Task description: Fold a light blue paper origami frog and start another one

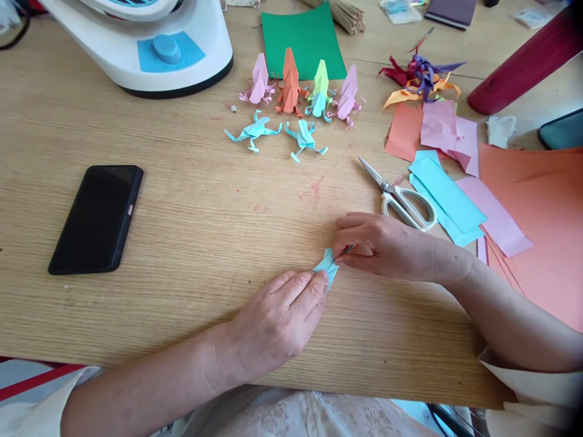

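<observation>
A small folded piece of light-blue paper (327, 262) lies on the wooden table near its front. My left hand (282, 309) presses it down, fingers together over its lower part. At the paper's upper right edge is my right hand (373, 243), its thumb and fingers pinched around a thin dark tool (348, 249). Most of that tool is hidden in the fingers, so its kind is unclear. Behind the right hand lie scissors (405, 203) with white handles, blades slightly apart. Two light-blue origami figures (304, 138) rest farther back.
A black phone (95, 218) lies at left, below a white appliance (168, 51). Several folded paper figures (288, 85) stand before a green sheet (303, 39). At right are blue paper strips (449, 194), a large orange sheet (542, 212) and a red cylinder (523, 64).
</observation>
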